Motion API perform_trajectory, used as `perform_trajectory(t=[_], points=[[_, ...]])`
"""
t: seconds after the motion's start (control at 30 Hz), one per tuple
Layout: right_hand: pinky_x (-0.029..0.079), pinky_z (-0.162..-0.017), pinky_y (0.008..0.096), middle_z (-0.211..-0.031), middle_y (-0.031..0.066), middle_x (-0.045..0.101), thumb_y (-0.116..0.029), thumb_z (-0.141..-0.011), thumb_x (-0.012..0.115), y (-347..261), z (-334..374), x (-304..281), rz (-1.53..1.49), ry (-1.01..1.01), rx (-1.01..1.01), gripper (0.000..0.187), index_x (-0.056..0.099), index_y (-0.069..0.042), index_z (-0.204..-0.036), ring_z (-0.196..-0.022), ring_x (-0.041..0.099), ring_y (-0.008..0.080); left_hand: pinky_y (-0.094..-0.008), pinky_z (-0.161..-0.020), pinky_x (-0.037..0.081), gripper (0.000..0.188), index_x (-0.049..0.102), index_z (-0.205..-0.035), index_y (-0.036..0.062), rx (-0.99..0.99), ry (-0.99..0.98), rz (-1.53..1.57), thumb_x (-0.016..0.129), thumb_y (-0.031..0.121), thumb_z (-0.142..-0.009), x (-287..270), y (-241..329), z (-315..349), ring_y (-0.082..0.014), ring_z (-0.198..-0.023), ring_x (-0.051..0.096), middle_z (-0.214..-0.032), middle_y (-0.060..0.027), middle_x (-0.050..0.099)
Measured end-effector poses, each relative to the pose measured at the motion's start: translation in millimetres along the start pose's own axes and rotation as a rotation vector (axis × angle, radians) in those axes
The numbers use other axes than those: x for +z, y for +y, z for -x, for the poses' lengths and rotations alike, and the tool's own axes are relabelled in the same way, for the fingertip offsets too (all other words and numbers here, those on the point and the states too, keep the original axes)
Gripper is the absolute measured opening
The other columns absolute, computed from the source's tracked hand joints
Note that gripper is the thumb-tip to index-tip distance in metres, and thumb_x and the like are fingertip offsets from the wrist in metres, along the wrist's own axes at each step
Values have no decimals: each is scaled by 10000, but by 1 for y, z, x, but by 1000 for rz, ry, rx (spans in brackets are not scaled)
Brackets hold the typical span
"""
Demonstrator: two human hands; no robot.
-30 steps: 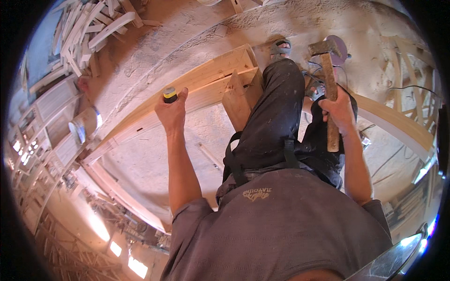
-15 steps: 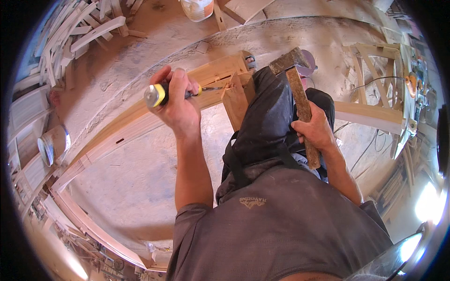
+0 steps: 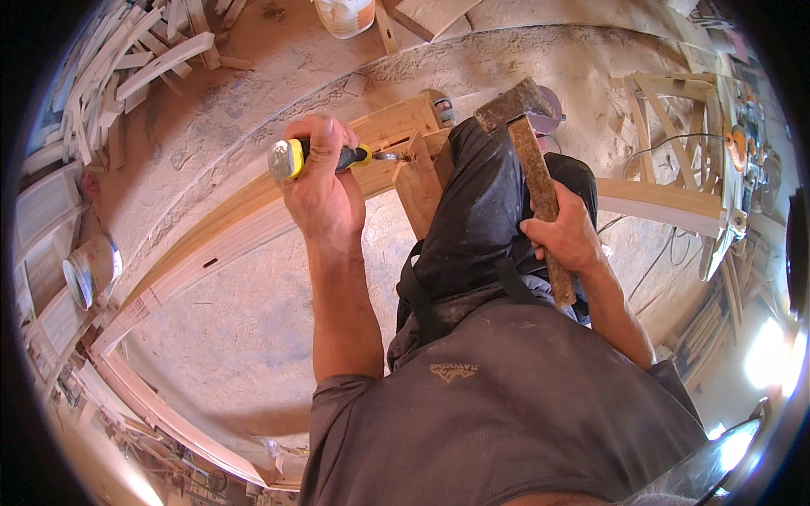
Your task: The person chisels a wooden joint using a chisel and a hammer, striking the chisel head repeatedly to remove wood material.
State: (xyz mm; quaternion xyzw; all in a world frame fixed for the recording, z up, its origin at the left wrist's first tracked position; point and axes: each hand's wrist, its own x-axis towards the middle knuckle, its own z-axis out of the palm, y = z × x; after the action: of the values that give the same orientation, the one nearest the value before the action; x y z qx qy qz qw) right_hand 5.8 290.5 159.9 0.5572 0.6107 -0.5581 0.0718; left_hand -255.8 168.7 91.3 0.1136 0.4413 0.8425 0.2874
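My left hand is closed round the yellow-and-black handle of a chisel. Its metal blade points right and reaches the upper end of a wooden piece, where the wood looks cut or chipped; how deep the tip sits I cannot tell. That piece stands across a long wooden beam beside my leg. In my right hand is a hammer, gripped by its worn wooden handle. The rusty hammer head is up and away from the chisel, above my knees.
A long wooden frame curves along the left, with a slot in it. Scrap wood is heaped at the far left. Buckets stand at the top and left. A wooden stand with a cable is at right.
My left hand has turned, and the chisel handle lies more level, showing more of its side. The hammer stays nearly where it was in my right hand. The whole view has shifted slightly.
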Motion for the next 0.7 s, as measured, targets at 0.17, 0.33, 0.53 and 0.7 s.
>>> perform_trajectory(t=[0.17, 0.33, 0.53, 0.7], points=[[499, -501, 296, -771, 62, 630, -98, -791, 708, -11, -1, -3, 78, 53, -113, 446, 566, 29, -1194, -543, 587, 110, -398, -738, 495, 145, 567, -885, 60, 39, -110, -95, 597, 133, -1006, 7, -8, 4, -184, -691, 526, -718, -59, 528], [495, -575, 281, -749, 50, 599, -174, -831, 776, -84, 13, -15, -35, 222, -558, 523, 544, 5, -1265, -677, 587, 97, -396, -735, 516, 200, 537, -837, 65, 10, -86, -245, 638, 147, -988, 22, -11, -3, -154, -639, 530, -677, -38, 540], [499, -585, 501, -682, 208, 628, -49, -801, 621, -139, 4, -20, 1047, 17, -1017, 248, 487, -37, -1009, -676, 650, 423, -214, -621, 444, 142, 661, -888, 29, -3, -49, -266, 776, 112, -897, 15, -19, 4, -59, -670, 554, -767, 26, 632], [490, -595, 486, -669, 193, 599, -55, -803, 668, -142, 29, -23, 802, 161, -1052, 309, 492, -34, -1056, -659, 639, 428, -220, -594, 422, 260, 597, -753, 63, 21, -87, -414, 828, 130, -854, 30, -17, 16, -36, -684, 526, -740, 50, 588]])
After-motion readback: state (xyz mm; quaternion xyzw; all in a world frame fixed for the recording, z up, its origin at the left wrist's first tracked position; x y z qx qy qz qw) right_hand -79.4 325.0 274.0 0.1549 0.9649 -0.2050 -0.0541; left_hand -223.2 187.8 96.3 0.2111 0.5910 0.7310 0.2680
